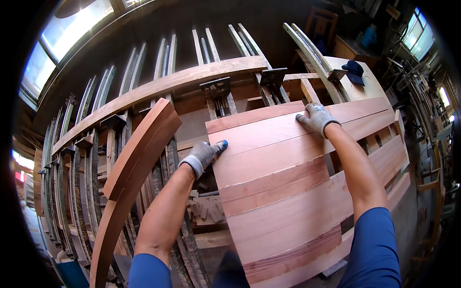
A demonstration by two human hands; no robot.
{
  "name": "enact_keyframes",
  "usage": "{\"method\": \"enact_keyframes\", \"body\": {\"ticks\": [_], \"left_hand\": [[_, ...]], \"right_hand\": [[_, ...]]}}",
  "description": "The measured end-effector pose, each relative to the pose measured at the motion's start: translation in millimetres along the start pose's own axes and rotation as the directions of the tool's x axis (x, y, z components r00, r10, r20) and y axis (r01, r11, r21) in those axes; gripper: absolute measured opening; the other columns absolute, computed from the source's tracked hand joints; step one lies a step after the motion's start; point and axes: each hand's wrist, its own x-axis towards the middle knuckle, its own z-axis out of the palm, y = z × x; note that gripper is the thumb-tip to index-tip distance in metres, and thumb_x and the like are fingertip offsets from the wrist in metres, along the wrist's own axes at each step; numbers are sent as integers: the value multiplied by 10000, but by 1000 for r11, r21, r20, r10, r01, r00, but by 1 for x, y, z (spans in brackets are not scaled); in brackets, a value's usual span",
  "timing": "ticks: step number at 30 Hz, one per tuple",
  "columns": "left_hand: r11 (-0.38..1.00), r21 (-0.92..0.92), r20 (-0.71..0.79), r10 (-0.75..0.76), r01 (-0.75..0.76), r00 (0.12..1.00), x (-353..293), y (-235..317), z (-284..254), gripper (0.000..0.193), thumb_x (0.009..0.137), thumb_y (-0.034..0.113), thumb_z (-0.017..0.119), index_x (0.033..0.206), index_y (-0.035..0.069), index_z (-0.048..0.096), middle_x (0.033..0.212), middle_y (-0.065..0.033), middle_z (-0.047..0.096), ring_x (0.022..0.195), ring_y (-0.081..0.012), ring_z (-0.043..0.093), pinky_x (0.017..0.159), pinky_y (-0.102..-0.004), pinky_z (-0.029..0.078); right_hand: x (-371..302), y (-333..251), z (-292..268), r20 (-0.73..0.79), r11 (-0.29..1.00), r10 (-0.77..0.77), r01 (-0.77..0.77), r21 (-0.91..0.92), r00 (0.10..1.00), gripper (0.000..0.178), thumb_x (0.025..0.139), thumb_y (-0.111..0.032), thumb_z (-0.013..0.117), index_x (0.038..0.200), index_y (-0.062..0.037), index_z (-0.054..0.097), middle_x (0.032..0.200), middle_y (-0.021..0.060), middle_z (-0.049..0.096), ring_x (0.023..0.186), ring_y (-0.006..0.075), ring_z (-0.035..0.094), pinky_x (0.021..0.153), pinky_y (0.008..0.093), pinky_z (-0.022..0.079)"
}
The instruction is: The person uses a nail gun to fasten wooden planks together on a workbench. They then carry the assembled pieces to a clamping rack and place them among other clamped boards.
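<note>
A wide glued-up wooden panel [273,163] of pinkish boards lies in front of me, with fine seams and ragged glue lines along its joints. My left hand [204,156], in a grey glove with blue fingertips, grips the panel's left edge, thumb on top; its other fingers are mostly hidden. Farther right, my right hand [318,119], also gloved, holds the panel near its far edge, with the thumb on the face and the fingers bent over. Longer boards [370,113] extend to the right, gaps showing between some of them.
Metal bar clamps [173,57] stand in a slanted row behind, with a long pale wooden beam [163,84] across them. Black clamp jaws [216,87] face the panel. Thick reddish planks [141,149] lean at left. Wood offcuts [207,210] lie below; a dark blue cap [354,72] rests at far right.
</note>
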Motion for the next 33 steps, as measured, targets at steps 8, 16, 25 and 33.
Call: {"method": "enact_keyframes", "body": {"ticks": [8,16,25,33], "left_hand": [[997,-15,-96,69,-70,993,-20,6,3,634,912,589,733,835,-41,737,726,-88,688,626,-186,577,599,-380,453],[985,-168,-51,31,-39,998,-31,13,1,550,905,554,762,789,19,708,686,-21,610,582,-135,519,532,-316,436],[957,-284,-75,42,-62,996,-31,1,2,560,885,554,782,906,-3,721,764,-19,634,634,-124,553,551,-289,470],[892,-430,-116,99,-139,988,-12,-4,12,585,881,425,838,1219,-30,692,1000,-46,720,828,-98,627,714,-246,514]], "right_hand": [[-3,-5,7,-50,1000,4,-3,25,999,629,962,-537,614,1274,9,639,1339,262,635,1292,380,580,1109,429,443],[1,1,17,-109,999,-29,32,26,994,541,955,-481,661,1193,5,647,1263,249,650,1242,392,588,1088,437,452],[-1,0,24,-177,998,-69,70,1,982,551,957,-497,653,1171,11,650,1245,252,654,1230,392,591,1093,445,441],[-4,12,63,-223,999,-16,6,-45,975,898,1007,-623,486,1541,84,345,1609,283,362,1536,387,290,1277,445,186]]}}
